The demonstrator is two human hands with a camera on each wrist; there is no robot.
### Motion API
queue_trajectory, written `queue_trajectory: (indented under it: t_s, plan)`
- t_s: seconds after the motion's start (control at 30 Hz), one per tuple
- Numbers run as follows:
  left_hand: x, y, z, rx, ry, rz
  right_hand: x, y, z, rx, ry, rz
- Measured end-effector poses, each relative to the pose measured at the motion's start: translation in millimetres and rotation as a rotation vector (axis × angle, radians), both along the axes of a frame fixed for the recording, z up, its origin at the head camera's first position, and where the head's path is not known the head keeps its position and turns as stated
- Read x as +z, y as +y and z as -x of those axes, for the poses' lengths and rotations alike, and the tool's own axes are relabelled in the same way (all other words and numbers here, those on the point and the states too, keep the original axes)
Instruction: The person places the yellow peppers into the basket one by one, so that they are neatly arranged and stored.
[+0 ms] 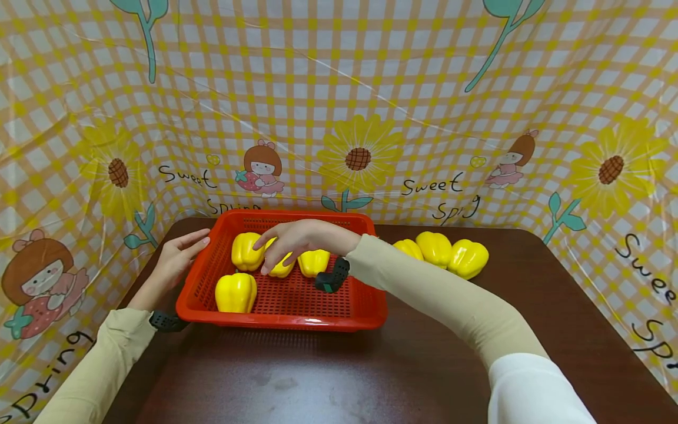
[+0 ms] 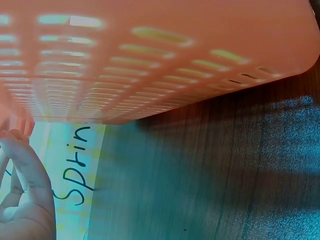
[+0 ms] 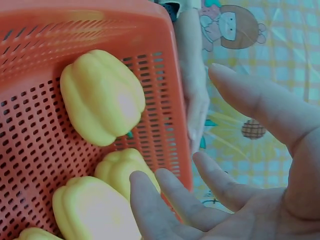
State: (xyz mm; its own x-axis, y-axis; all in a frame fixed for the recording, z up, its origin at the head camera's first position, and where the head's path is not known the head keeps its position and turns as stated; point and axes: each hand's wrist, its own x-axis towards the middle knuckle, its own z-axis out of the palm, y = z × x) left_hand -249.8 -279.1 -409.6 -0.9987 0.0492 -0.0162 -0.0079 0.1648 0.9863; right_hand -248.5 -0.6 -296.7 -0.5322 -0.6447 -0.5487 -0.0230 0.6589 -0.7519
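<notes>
Your right hand (image 1: 293,237) is hovering over the red basket (image 1: 296,299) with thumb and fingers spread apart and relaxed, holding nothing; I cannot tell whether a fingertip is brushing a pepper. Your left hand (image 1: 176,259) is resting at the basket's left rim, its fingers lying fairly straight and seemingly touching rather than wrapping it.

Four yellow peppers (image 1: 236,292) are sitting inside the basket, three lining up toward its back and one occupying its front left corner. Three more peppers (image 1: 433,248) are lying to the right of the basket on the table (image 1: 265,377), one partly hiding behind your right sleeve (image 1: 424,288).

Your left hand's light contact may be giving little hold, so a bump could send the basket sliding. The peppers are looking smooth and glossy, so a fingertip pinch could let one slip. Your right forearm is crossing the basket's right rim, and its black wristband (image 1: 332,277) is hanging low enough, I judge, to catch there as you are drawing back.

On the cloth (image 1: 339,59) behind the basket, "Sweet" is showing twice, with "Spring" running beneath, creased on the right and partly covered on the left. I am seeing no brand or label on the basket or peppers.
</notes>
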Motion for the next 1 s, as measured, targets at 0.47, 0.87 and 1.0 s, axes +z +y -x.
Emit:
queue_trajectory:
  t_s: [0.47, 0.87, 1.0]
  plan:
    - [0.3, -0.1, -2.4, -0.018, 0.014, -0.030, 14.3, 32.6, -8.7, -0.054, 0.100, 0.023]
    - [0.7, -0.1, -2.6, -0.016, 0.015, -0.008, 16.1, 62.8, -15.1, -0.106, 0.143, 0.038]
    - [0.6, 0.0, -2.7, -0.017, 0.018, -0.010, 15.2, 74.9, -16.9, -0.122, 0.158, 0.050]
